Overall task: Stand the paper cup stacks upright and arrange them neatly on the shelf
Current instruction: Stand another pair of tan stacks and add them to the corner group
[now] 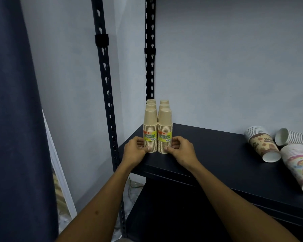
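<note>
A person stands at a dark shelf [217, 154], both bare arms reaching forward. At the shelf's left back corner stand six tan paper cup stacks [157, 126], upright, in two rows of three running from front to back. Each stack's long axis is vertical, with cup bottoms pointing up and rims down on the shelf. The two front stacks touch side by side and carry yellow labels facing the viewer. The left hand [136, 149] has its grip closed around the base of the front left stack, fingers curled and thumb pressing. The right hand [179, 149] grips the base of the front right stack likewise. Well apart, at the shelf's right end, three printed cup stacks [262, 144] lie on their sides, long axes roughly level.
</note>
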`<action>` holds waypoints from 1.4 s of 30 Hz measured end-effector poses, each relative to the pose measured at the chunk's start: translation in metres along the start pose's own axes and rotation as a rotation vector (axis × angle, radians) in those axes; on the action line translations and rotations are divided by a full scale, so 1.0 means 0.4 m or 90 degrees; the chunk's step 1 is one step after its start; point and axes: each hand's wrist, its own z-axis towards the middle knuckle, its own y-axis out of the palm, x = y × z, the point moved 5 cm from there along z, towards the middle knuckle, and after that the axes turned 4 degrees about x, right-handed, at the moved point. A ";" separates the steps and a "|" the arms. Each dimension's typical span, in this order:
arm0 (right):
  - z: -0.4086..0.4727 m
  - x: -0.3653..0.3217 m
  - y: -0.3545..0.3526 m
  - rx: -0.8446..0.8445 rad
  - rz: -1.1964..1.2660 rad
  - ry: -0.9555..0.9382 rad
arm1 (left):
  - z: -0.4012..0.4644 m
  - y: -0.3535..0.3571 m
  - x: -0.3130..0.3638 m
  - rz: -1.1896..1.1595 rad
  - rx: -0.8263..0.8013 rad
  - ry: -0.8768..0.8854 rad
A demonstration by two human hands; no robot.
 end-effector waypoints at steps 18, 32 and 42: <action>0.001 0.009 0.002 -0.016 0.003 0.012 | -0.003 0.003 -0.007 0.047 0.013 0.015; 0.004 0.012 0.004 -0.018 0.001 0.007 | -0.009 0.000 0.000 0.049 0.013 0.007; 0.008 0.014 0.001 -0.016 -0.008 0.009 | -0.021 0.003 0.010 0.112 0.013 0.016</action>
